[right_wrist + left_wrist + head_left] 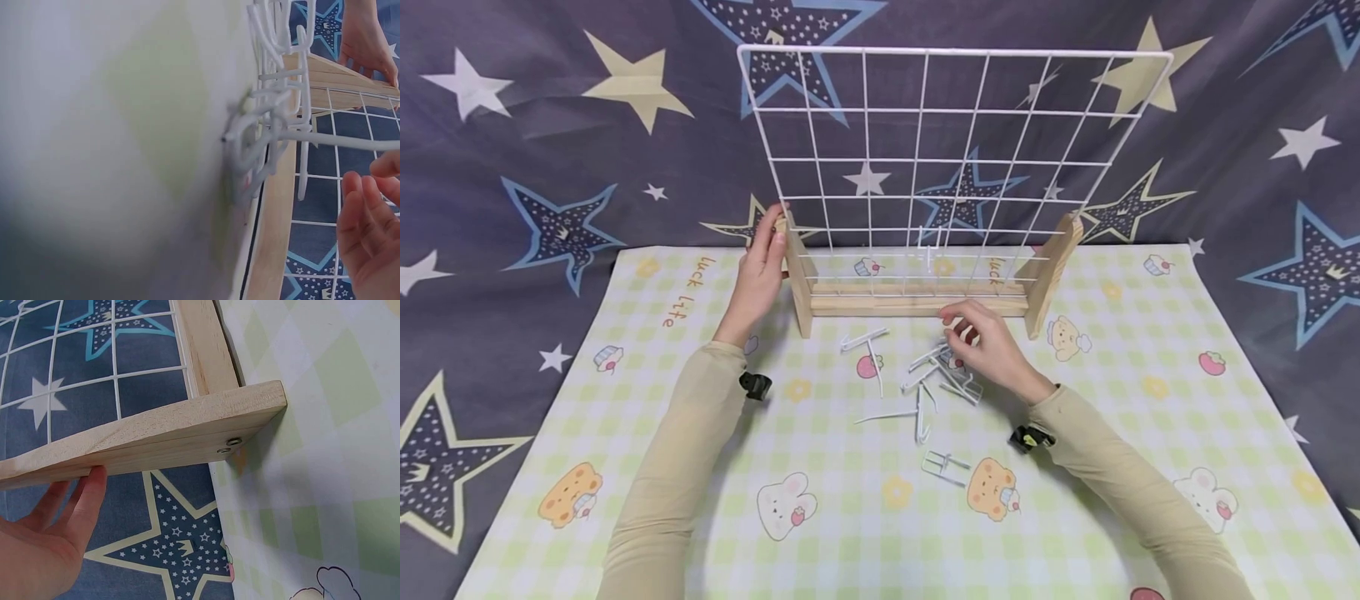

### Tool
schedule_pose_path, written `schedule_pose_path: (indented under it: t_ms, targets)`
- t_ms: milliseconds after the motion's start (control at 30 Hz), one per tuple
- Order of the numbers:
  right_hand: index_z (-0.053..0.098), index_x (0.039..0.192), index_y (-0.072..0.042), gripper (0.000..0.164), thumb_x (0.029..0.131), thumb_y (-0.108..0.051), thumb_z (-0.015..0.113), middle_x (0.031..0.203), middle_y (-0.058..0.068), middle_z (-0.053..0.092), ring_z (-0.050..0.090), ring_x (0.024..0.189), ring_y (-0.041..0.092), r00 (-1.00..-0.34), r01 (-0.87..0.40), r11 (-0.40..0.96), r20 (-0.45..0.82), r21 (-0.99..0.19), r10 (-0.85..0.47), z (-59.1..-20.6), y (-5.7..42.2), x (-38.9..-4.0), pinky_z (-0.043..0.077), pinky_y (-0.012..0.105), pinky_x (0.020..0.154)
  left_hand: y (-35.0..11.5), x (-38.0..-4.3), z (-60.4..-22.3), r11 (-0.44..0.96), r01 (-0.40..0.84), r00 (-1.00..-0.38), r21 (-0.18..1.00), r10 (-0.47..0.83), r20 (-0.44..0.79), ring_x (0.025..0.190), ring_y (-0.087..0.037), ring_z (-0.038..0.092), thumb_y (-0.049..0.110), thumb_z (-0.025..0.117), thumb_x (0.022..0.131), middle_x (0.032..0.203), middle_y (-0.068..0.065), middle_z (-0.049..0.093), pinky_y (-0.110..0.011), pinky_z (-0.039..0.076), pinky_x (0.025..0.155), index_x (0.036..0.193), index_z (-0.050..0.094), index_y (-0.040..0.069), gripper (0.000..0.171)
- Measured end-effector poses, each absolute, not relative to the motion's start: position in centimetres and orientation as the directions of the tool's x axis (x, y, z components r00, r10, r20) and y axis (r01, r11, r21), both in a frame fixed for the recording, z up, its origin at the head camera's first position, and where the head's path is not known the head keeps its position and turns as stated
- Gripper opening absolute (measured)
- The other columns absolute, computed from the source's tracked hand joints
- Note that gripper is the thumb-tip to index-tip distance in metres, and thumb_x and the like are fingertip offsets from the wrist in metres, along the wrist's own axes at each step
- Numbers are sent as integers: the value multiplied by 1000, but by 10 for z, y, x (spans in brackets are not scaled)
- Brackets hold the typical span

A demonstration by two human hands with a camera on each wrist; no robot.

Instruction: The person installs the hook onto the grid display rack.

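Observation:
A white wire grid (917,158) stands upright between two wooden side panels (1052,275), with a wooden bar (880,306) across the bottom. My left hand (760,275) touches the outer side of the left panel (162,434) near its top, fingers fairly straight. One white hook piece (929,250) appears against the lower grid. Just in front of the bar, my right hand (988,346) hovers beside a pile of white wire hooks (936,371). Its fingers are loosely bent; in the right wrist view nothing shows between the fingertips (353,187).
Separate from the pile lie a long-pronged hook (919,414), another hook (872,346) at left and a flat double-pronged hook (947,468) nearer me. A checked cloth (700,500) covers the table. Behind the grid hangs a dark star-patterned curtain (565,150).

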State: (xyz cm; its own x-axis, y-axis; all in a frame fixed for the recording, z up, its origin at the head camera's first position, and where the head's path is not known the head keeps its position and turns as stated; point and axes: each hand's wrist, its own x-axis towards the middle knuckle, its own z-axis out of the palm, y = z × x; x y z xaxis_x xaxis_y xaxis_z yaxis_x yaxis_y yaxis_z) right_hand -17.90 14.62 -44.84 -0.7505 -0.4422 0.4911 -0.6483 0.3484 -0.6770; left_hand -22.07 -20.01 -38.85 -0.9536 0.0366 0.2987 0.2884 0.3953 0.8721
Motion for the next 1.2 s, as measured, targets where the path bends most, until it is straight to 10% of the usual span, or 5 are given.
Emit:
schedule_pose_path:
  t_ms: [300,1200]
  targets:
    - [65,102,3,22,82,10,65,94,11,63,62,71,19,-757,-612,362,388,-703,-526,-450,157,-175,58,29,55,-189,-200,-361,400,267,-961,877,45,272,114,-41,53,18,31,107,141,-26,42,-48,55,89,151,26,8,45]
    - [66,110,-2,22,89,6,62,103,9,69,65,81,20,-618,-504,344,53,-793,-784,-447,198,-163,59,27,65,-204,-226,-396,410,299,-949,861,38,312,110,-33,56,32,33,106,141,-13,46,-45,58,84,151,30,30,45]
